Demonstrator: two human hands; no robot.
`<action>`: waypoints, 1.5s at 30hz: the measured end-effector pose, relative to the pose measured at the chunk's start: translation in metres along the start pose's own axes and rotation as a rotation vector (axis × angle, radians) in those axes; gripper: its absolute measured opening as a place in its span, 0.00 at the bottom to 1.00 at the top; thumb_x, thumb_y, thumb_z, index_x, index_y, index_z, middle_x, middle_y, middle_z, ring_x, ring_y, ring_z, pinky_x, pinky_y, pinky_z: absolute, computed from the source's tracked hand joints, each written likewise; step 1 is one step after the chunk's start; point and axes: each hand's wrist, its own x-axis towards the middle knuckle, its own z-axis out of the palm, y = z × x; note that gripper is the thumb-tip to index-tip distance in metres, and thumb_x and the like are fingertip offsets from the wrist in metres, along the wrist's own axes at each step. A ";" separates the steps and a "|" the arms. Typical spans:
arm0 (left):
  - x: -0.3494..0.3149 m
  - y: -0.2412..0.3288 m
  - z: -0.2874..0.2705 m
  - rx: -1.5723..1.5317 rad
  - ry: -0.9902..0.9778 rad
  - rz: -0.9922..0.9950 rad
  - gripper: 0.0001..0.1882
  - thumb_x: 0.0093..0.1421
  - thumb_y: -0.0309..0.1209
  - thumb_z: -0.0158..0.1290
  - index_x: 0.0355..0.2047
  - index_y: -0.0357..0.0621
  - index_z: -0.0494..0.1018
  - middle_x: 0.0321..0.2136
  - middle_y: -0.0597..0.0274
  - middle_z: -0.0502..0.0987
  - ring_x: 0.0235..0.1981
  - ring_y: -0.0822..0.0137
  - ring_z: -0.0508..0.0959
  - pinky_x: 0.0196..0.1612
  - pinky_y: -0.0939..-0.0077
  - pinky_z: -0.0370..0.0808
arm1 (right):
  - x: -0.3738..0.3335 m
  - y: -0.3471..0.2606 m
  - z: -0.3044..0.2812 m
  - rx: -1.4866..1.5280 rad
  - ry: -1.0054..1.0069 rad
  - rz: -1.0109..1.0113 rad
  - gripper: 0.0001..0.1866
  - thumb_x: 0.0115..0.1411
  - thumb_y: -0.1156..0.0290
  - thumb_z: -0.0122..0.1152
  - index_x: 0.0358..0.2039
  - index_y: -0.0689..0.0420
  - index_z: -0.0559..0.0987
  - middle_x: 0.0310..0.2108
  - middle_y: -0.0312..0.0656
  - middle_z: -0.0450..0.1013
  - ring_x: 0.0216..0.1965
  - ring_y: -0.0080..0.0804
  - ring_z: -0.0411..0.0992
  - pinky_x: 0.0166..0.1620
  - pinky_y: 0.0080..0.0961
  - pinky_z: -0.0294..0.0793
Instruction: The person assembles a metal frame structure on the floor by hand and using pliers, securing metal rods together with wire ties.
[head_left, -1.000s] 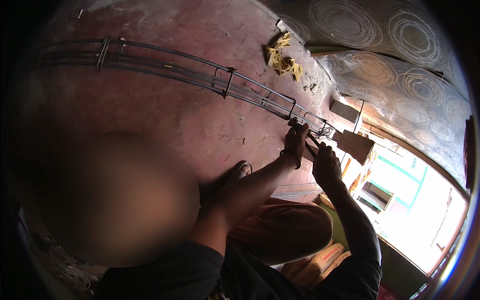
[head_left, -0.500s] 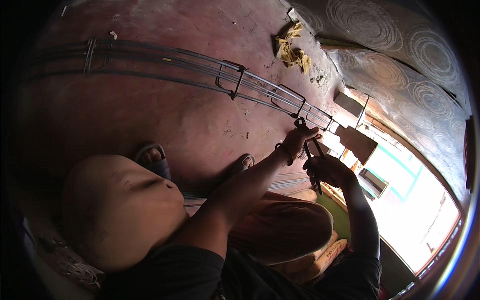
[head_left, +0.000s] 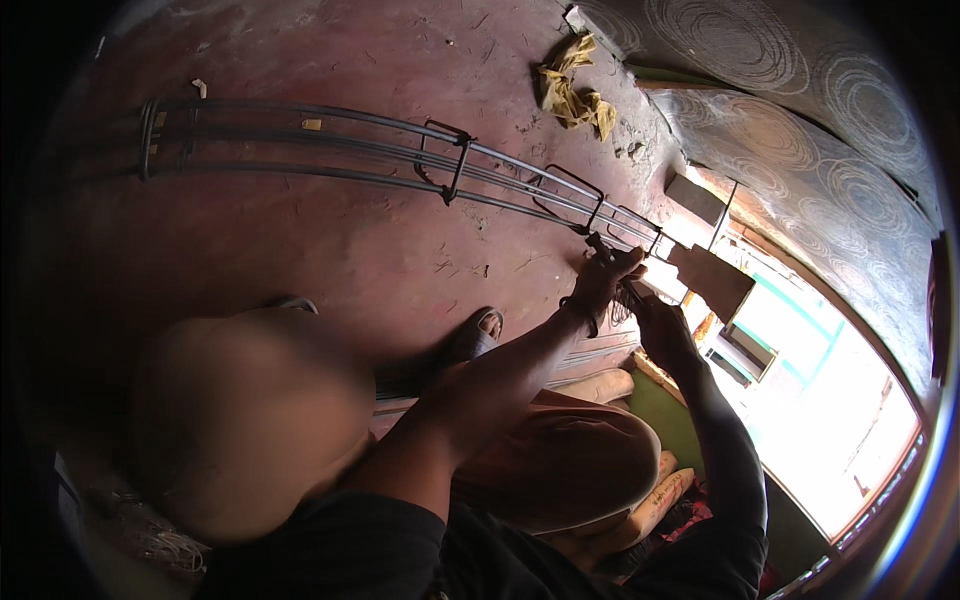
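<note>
A long cage of steel bars [head_left: 330, 152] with rectangular stirrups [head_left: 457, 168] runs from the left toward the bright doorway. At its right part, my left hand [head_left: 604, 276] is closed just below a stirrup, beside the dark head of the pincers [head_left: 597, 243]. A bundle of thin tie wires [head_left: 622, 304] hangs from that hand. My right hand [head_left: 662, 328] is wrapped round the pincers' handles, which look close together. The wire ends at the pincers' jaws are too small and dark to make out.
Yellowish crumpled cloth [head_left: 575, 95] lies on the reddish floor [head_left: 340, 240] beyond the cage. A patterned sheet [head_left: 780, 130] covers the right side. My bent knees [head_left: 250, 420] are close; several pale rolled sacks [head_left: 655, 505] lie by the right one. Tangled pale cord [head_left: 165, 545] is at lower left.
The pincers' handles, spread apart before, have come together in my right hand, which has moved up nearer my left. My left hand stays at the same stirrup. The view has shifted slightly.
</note>
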 end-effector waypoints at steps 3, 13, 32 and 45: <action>-0.007 0.014 -0.007 -0.074 -0.022 -0.199 0.15 0.59 0.40 0.55 0.34 0.38 0.73 0.28 0.58 0.78 0.23 0.66 0.77 0.32 0.72 0.77 | -0.008 -0.002 -0.014 1.558 -0.931 0.211 0.16 0.64 0.63 0.50 0.37 0.66 0.75 0.23 0.45 0.74 0.22 0.34 0.75 0.26 0.31 0.75; -0.018 0.023 0.039 0.359 0.475 0.086 0.15 0.60 0.40 0.55 0.28 0.41 0.68 0.19 0.65 0.72 0.20 0.70 0.75 0.26 0.75 0.71 | -0.039 -0.024 0.022 -0.062 0.248 0.048 0.30 0.51 0.79 0.53 0.57 0.56 0.62 0.39 0.51 0.69 0.41 0.49 0.70 0.39 0.46 0.71; -0.014 0.004 -0.113 1.767 0.184 0.288 0.20 0.61 0.45 0.47 0.30 0.36 0.72 0.22 0.45 0.76 0.29 0.45 0.77 0.34 0.58 0.72 | 0.023 0.006 0.222 1.743 -0.308 -0.377 0.25 0.63 0.65 0.50 0.56 0.68 0.62 0.32 0.49 0.75 0.32 0.38 0.76 0.38 0.31 0.75; -0.002 -0.030 -0.100 1.993 0.380 0.661 0.17 0.63 0.40 0.43 0.30 0.37 0.73 0.32 0.43 0.75 0.37 0.44 0.74 0.39 0.57 0.70 | 0.021 0.027 0.234 2.299 -0.797 -0.750 0.39 0.51 0.71 0.56 0.63 0.63 0.54 0.56 0.56 0.62 0.56 0.49 0.65 0.54 0.44 0.68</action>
